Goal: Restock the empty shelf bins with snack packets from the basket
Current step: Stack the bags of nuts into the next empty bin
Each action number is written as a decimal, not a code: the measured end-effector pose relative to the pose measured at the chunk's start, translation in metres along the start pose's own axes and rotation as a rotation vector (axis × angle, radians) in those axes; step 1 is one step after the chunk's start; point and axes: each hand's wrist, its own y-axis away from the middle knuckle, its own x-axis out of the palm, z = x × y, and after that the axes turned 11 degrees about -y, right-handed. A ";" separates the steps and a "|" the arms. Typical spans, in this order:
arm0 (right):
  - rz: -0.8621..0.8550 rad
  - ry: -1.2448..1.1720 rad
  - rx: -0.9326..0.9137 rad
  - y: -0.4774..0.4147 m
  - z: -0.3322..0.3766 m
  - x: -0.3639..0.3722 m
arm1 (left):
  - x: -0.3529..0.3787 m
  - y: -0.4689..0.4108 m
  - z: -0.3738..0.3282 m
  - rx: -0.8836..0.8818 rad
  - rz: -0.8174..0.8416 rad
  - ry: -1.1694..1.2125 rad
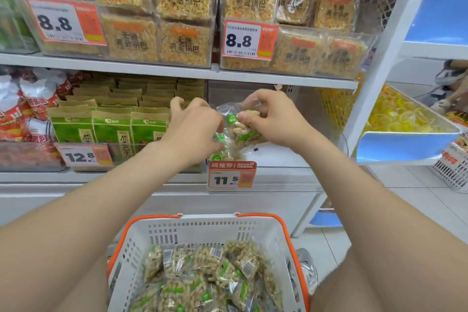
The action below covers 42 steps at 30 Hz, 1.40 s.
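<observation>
Up at twelve o'clock from the basket (pixel 253 220) sits the bin (pixel 286 154); a packet (pixel 240 132) hangs upright over its front-left corner, pinched by both hands: left hand (pixel 195 124) at its nine, right hand (pixel 273 119) at its three, equally near.

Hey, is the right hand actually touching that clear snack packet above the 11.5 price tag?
Touching. The head view shows the right hand with its thumb and fingers pinched on the upper part of the snack packet, with no gap between them.
</observation>
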 end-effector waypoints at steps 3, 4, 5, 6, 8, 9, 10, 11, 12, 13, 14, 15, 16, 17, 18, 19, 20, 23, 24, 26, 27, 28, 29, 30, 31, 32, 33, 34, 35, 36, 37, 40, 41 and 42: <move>0.095 0.044 0.028 -0.004 -0.014 -0.002 | 0.011 -0.016 0.000 0.018 0.109 -0.063; 0.144 0.050 0.035 -0.005 -0.017 -0.005 | 0.016 -0.018 0.000 0.015 0.136 -0.070; 0.192 0.044 0.039 -0.005 -0.020 -0.008 | 0.020 -0.020 0.000 0.016 0.158 -0.081; 0.242 0.041 0.038 -0.005 -0.023 -0.011 | 0.024 -0.020 -0.001 0.020 0.178 -0.100; 0.343 0.061 0.048 -0.005 -0.029 -0.013 | 0.029 -0.020 -0.005 0.031 0.195 -0.150; 0.380 0.079 0.052 -0.005 -0.032 -0.012 | 0.030 -0.020 -0.007 0.027 0.198 -0.175; 0.400 0.106 0.050 -0.005 -0.035 -0.012 | 0.030 -0.020 -0.010 0.018 0.200 -0.195; 0.409 0.125 0.047 -0.006 -0.038 -0.011 | 0.031 -0.021 -0.011 0.009 0.200 -0.209; 0.412 0.135 0.046 -0.006 -0.039 -0.011 | 0.031 -0.022 -0.012 0.005 0.198 -0.215; 0.411 0.144 0.050 -0.006 -0.039 -0.011 | 0.032 -0.023 -0.011 0.003 0.194 -0.213; 0.409 0.159 0.057 -0.005 -0.039 -0.012 | 0.032 -0.024 -0.011 0.001 0.188 -0.208; 0.406 0.191 0.062 -0.004 -0.038 -0.012 | 0.033 -0.025 -0.010 -0.005 0.183 -0.202; 0.403 0.235 0.065 -0.003 -0.038 -0.012 | 0.033 -0.025 -0.009 -0.013 0.179 -0.201; 0.403 0.264 0.067 -0.003 -0.039 -0.012 | 0.033 -0.026 -0.009 -0.022 0.174 -0.204; 0.410 0.258 0.078 -0.003 -0.040 -0.012 | 0.034 -0.027 -0.009 -0.031 0.166 -0.211; 0.427 0.229 0.092 -0.003 -0.041 -0.010 | 0.035 -0.028 -0.009 -0.040 0.156 -0.217; 0.443 0.212 0.093 -0.002 -0.041 -0.007 | 0.035 -0.028 -0.009 -0.049 0.148 -0.224; 0.480 0.279 0.036 -0.004 -0.042 0.007 | 0.034 -0.029 -0.011 -0.050 0.109 -0.256; 0.485 0.307 0.007 -0.005 -0.043 0.013 | 0.033 -0.029 -0.012 -0.049 0.095 -0.265; 0.500 0.339 -0.033 -0.008 -0.042 0.022 | 0.032 -0.030 -0.011 -0.046 0.083 -0.269; 0.513 0.347 -0.041 -0.009 -0.040 0.024 | 0.031 -0.030 -0.011 -0.043 0.083 -0.265; 0.525 0.347 -0.034 -0.010 -0.039 0.024 | 0.031 -0.030 -0.010 -0.039 0.082 -0.261; 0.530 0.320 -0.008 -0.011 -0.038 0.021 | 0.031 -0.031 -0.010 -0.034 0.078 -0.256; 0.527 0.264 0.035 -0.011 -0.037 0.017 | 0.032 -0.032 -0.009 -0.027 0.077 -0.249; 0.517 0.199 0.078 -0.011 -0.037 0.014 | 0.032 -0.032 -0.007 -0.017 0.080 -0.240; 0.507 0.150 0.103 -0.010 -0.038 0.011 | 0.033 -0.033 -0.005 0.000 0.092 -0.226; 0.503 0.133 0.104 -0.009 -0.039 0.011 | 0.034 -0.034 -0.002 0.027 0.113 -0.205; 0.503 0.145 0.091 -0.008 -0.039 0.012 | 0.034 -0.035 0.001 0.054 0.139 -0.177; 0.507 0.176 0.068 -0.006 -0.038 0.015 | 0.034 -0.036 0.004 0.075 0.165 -0.150; 0.509 0.210 0.047 -0.005 -0.037 0.019 | 0.035 -0.036 0.006 0.087 0.182 -0.127; 0.508 0.226 0.039 -0.004 -0.036 0.022 | 0.035 -0.037 0.007 0.093 0.188 -0.109; 0.532 0.191 0.113 -0.006 -0.034 0.025 | 0.037 -0.037 0.008 0.106 0.180 -0.088; 0.548 0.186 0.146 -0.006 -0.034 0.025 | 0.037 -0.036 0.008 0.110 0.173 -0.089; 0.565 0.185 0.178 -0.007 -0.035 0.024 | 0.037 -0.036 0.007 0.110 0.166 -0.090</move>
